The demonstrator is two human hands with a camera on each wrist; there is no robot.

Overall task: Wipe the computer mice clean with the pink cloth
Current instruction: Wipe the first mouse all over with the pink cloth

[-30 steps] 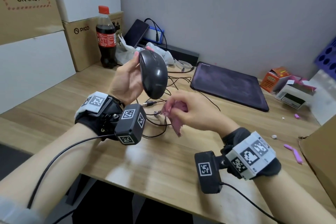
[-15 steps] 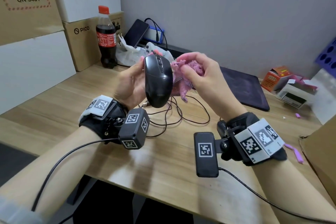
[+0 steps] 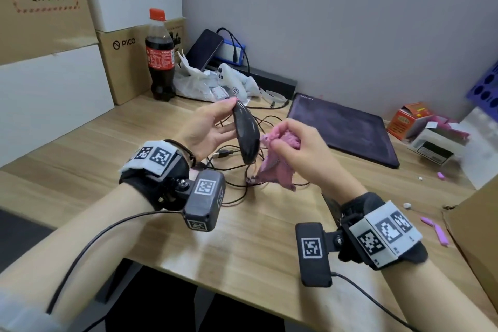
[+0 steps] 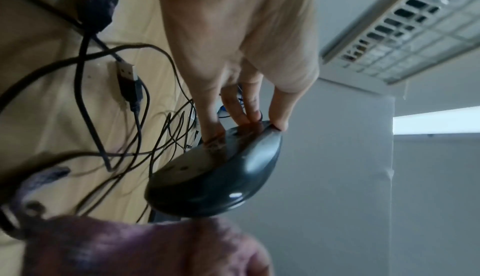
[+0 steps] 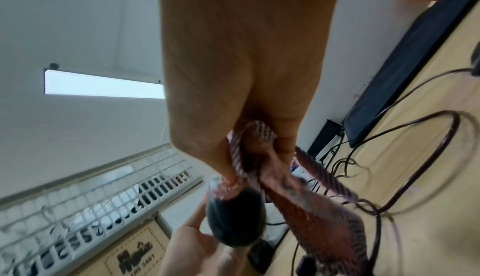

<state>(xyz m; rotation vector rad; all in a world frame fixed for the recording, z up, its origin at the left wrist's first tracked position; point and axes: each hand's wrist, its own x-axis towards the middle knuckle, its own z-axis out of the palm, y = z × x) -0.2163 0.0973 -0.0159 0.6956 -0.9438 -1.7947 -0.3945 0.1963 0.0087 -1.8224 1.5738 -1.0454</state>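
Observation:
A black wired mouse (image 3: 246,132) is held up above the wooden desk (image 3: 107,143), turned edge-on in the head view. My left hand (image 3: 213,129) pinches it at the front end, fingertips (image 4: 249,120) on its underside and thumb on the top shell (image 4: 223,177). My right hand (image 3: 293,145) grips the bunched pink cloth (image 3: 277,159) and presses it against the mouse's right side (image 5: 233,214). A tail of the cloth (image 5: 324,208) hangs down toward the desk. The mouse's cable (image 3: 242,178) lies tangled under both hands.
A cola bottle (image 3: 159,56), cardboard boxes (image 3: 126,62) and a white plastic bag (image 3: 194,81) stand at the back left. A dark mouse pad (image 3: 345,129) lies at the back right, small boxes (image 3: 415,121) beyond it. A carton edge (image 3: 474,229) sits at right.
The mouse has turned from facing me to edge-on and dropped lower. My right hand moved the cloth down along its right side.

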